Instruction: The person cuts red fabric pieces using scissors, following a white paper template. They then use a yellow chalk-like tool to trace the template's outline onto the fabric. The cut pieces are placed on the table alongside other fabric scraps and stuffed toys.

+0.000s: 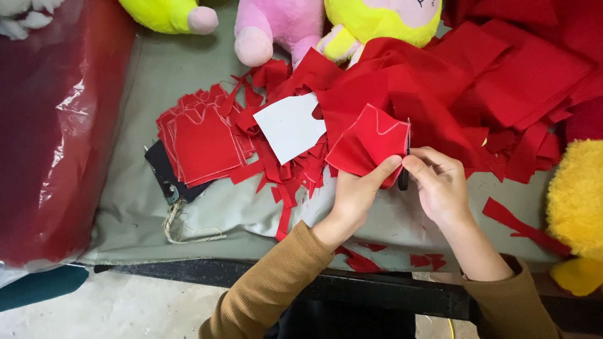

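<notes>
My left hand [357, 191] pinches the lower edge of a red fabric piece [367, 141] marked with a pale chalk outline. My right hand [438, 182] grips black scissors [404, 169], whose blades run up along the fabric's right edge. A white card template [290, 125] lies just left of the held piece, on red scraps. A stack of cut red shapes [202, 141] with chalk outlines sits further left on the grey cloth-covered table [151, 81].
A big heap of red fabric [502, 81] fills the back right. Plush toys line the far edge: yellow [166, 14], pink [276, 28], yellow [377, 22]. A yellow plush [578, 201] sits at right. A red plastic-wrapped roll [56, 125] lies at left.
</notes>
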